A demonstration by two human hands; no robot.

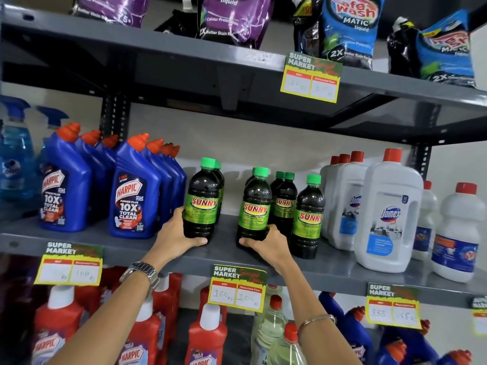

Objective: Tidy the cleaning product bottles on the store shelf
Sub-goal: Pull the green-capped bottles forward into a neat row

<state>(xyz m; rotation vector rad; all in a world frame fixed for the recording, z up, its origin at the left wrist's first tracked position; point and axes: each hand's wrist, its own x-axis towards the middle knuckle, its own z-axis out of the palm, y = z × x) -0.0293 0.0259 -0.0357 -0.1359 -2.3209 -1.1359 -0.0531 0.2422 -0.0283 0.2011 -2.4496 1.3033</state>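
Observation:
Several dark Sunny bottles with green caps stand on the middle grey shelf (226, 248). My left hand (175, 233) grips the base of the leftmost Sunny bottle (203, 198), which stands upright near the shelf's front. My right hand (268, 242) holds the base of a second Sunny bottle (255, 204), also upright. Three more Sunny bottles (309, 214) stand just right of it, one behind another. A further green-capped bottle hides behind the left one.
Blue Harpic bottles (134, 196) stand close on the left, with blue spray bottles (15, 154) beyond. White Domex bottles (390, 212) fill the right. Detergent pouches (345, 27) sit on the top shelf, red Harpic bottles (208, 335) below. Price tags (238, 288) hang on the shelf edges.

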